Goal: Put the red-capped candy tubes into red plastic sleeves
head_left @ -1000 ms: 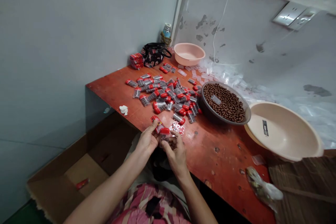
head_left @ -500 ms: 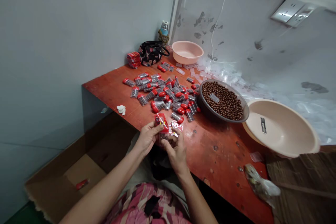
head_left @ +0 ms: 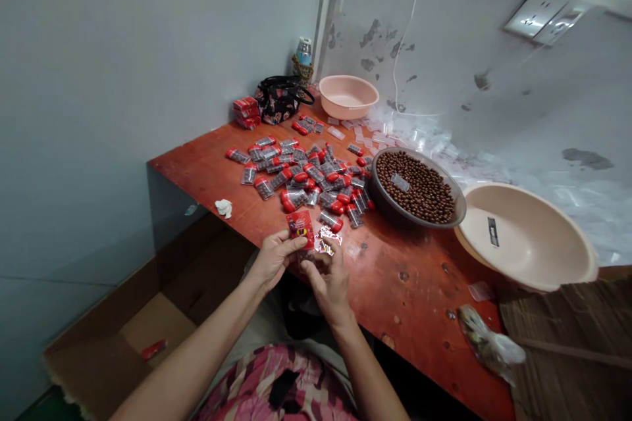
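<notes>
Near the front edge of the red table, my left hand (head_left: 274,260) pinches a small red printed packet (head_left: 300,225) between thumb and fingers, its printed face turned up. Just below it, a small clear box (head_left: 306,261) with dark contents is gripped by my right hand (head_left: 330,286), thumb against its side. A shiny white-and-red piece (head_left: 326,239) shows behind my right fingers; what it is and whether they hold it, I cannot tell. Beyond both hands lies a pile of clear boxes (head_left: 316,174) with red ends and brown contents.
A grey basin (head_left: 461,210) of brown chocolate balls stands right of the pile, beside a large cream basin (head_left: 533,250). Clear plastic pieces (head_left: 444,151) line the wall. Farther back are a pink basin (head_left: 348,108), a handbag (head_left: 276,102) and red boxes (head_left: 245,113). A carton (head_left: 162,322) sits below left.
The red packet has turned so more of its printed face shows. Both hands stay nearly in place, and the whole view has shifted slightly.
</notes>
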`<state>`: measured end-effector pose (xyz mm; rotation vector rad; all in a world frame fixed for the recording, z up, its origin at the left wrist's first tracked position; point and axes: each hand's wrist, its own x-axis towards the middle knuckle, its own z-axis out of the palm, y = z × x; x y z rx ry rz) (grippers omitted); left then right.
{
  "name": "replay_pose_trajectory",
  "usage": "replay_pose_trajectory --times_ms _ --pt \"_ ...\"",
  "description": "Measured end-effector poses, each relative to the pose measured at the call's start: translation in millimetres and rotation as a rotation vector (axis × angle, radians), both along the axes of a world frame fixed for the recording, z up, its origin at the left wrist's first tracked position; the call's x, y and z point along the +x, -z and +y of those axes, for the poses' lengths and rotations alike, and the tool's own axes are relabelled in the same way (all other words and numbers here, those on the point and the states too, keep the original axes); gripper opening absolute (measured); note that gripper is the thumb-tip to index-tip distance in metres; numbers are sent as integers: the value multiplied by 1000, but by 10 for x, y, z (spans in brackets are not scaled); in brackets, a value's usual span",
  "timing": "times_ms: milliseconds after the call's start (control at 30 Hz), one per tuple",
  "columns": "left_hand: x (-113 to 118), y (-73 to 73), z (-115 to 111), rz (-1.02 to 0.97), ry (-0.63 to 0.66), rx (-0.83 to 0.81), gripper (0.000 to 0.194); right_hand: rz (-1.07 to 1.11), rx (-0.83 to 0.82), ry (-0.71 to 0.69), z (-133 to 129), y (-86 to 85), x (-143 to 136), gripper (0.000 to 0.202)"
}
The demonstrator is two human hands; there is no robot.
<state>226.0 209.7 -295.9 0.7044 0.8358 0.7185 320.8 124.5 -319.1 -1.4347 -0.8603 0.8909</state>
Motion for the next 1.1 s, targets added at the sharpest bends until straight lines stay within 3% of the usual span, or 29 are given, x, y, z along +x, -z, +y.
replay_pose_trajectory --times_ms 133,367,567,767,833,1100 --pt "2 36 -18 10 28 -54 19 -54 11 7 16 7 0 50" --pt "-63 34 -5 46 116 -74 16 369 -6 -69 69 28 45 59" --pt "-75 67 20 47 97 -105 16 65 1 -19 71 7 30 54" --pt "-43 88 -59 23 89 -122 18 338 -11 -78 112 67 37 62" --pt "-43 93 -101 44 89 -115 19 334 -2 -48 106 88 19 62" --pt "-27 133 -183 20 -38 -104 18 -37 -5 -76 56 39 -9 52"
